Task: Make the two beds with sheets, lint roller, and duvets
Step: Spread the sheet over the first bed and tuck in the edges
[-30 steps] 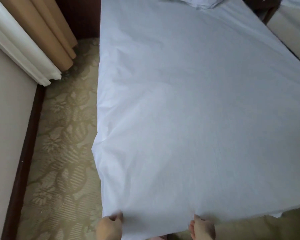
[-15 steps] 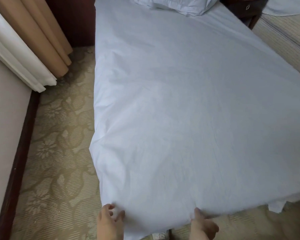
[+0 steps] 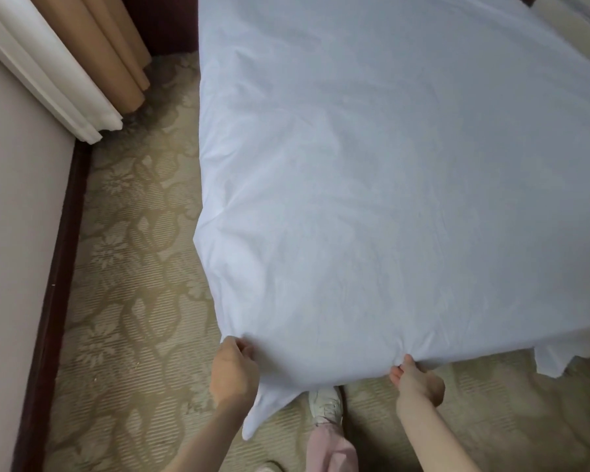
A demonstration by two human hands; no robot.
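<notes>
While both hands pinch its hem, sheet (image 3: 389,199) drapes bed.

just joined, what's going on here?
A person at the foot of the bed holds the near edge of a white sheet with both hands: left hand at the near-left corner, right hand further along the edge. The sheet lies spread over the bed, lightly wrinkled; one corner hangs below the left hand's grip toward the patterned carpet.

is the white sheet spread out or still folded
Spread out: the white sheet lies flat across the bed, with both hands, left and right, gripping its near edge, one corner hanging loose.
</notes>
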